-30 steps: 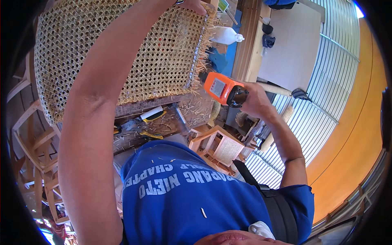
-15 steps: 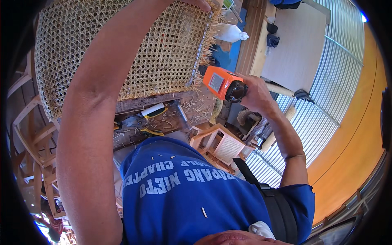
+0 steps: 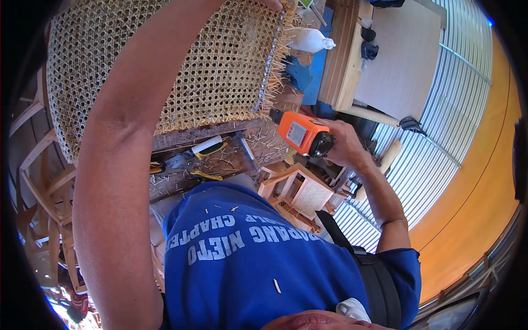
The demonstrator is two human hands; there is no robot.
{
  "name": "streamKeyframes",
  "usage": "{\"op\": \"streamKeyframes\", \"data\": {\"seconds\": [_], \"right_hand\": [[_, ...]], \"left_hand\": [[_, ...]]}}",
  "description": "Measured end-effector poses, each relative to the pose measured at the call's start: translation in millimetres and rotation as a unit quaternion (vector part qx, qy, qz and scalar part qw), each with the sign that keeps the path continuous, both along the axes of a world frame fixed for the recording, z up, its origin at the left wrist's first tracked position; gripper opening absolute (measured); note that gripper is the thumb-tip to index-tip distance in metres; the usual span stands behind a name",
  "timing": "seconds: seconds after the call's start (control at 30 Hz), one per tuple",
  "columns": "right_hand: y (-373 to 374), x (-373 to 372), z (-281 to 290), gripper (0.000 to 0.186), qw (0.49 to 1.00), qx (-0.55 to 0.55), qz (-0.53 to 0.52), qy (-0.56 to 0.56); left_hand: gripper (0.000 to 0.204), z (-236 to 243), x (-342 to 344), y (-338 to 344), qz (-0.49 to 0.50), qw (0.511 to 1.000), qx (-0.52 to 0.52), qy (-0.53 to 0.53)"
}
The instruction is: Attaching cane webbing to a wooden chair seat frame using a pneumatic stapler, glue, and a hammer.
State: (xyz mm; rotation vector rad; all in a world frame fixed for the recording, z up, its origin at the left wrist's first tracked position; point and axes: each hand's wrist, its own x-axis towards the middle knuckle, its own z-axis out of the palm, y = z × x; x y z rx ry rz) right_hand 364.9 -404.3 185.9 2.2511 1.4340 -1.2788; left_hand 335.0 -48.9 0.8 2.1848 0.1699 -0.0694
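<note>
My left hand (image 3: 270, 4) reaches to the top edge of the picture and grips the right edge of a woven cane panel (image 3: 214, 60), whose cut strands bristle along that side. My left forearm crosses the weave. My right hand (image 3: 344, 144) is closed on an orange power tool (image 3: 300, 132) with a dark nose, pointed at the panel's lower right corner among loose cane ends. Below the panel lie yellow-handled pliers (image 3: 206, 175), a white cylinder (image 3: 207, 145) and a metal tool (image 3: 250, 155), with scattered cane bits.
A white plastic bottle (image 3: 308, 39) stands right of the panel. Further right are wooden planks (image 3: 338, 55), a pale board (image 3: 399, 66) and a corrugated metal sheet (image 3: 456, 93). Wooden chair frames (image 3: 49, 181) stand at the left, another (image 3: 300, 192) below the worktop.
My right hand and the orange tool rose slightly, then came down lower, the tool's nose now nearer the panel's lower corner. My left hand stays at the panel's edge.
</note>
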Motion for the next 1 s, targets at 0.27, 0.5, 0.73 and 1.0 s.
{"op": "streamKeyframes", "data": {"seconds": [0.27, 0.5, 0.73, 1.0], "right_hand": [[-1.6, -8.1, -12.3, 0.06, 0.994, 0.089, -0.062, -0.013], [24.2, 0.9, -25.0, 0.057, 0.996, 0.045, 0.031, -0.071], [56.0, -7.1, -19.4, 0.047, 0.994, -0.059, -0.022, -0.09], [14.4, -18.1, -7.1, 0.06, 0.996, 0.073, 0.017, -0.046]], "left_hand": [[0.061, -11.3, 3.3, 3.1, -0.008, 1.0, 0.002, -0.029], [0.058, -2.6, 2.4, -2.0, 0.01, 0.998, -0.052, -0.043], [0.06, -16.4, 7.7, 1.8, 0.004, 0.999, 0.026, -0.046], [0.06, -14.0, -2.8, -1.4, 0.018, 0.999, -0.001, -0.048]]}}
